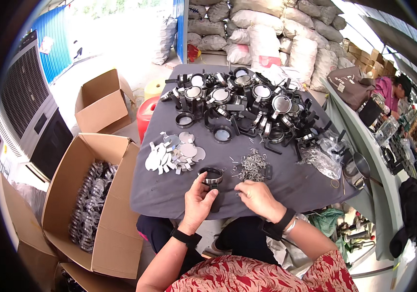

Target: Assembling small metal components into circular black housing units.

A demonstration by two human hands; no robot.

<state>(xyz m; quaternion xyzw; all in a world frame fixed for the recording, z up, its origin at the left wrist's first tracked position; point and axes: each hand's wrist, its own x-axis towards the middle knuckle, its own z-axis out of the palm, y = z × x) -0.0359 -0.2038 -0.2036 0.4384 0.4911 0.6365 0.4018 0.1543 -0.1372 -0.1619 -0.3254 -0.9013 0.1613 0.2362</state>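
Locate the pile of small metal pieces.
In the head view, right of centre, the pile lies on the grey cloth just beyond the right hand.

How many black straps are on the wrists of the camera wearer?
2: the left strap just behind the left hand, the right strap just behind the right hand. None seems hidden.

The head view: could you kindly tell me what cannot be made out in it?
Head view: what the right hand may hold; the hand itself covers it.
Head view: part of the ring; the left hand covers it.
Head view: the lowest box; the picture's lower edge cuts it off.
Head view: inside the sacks; their walls hide it.
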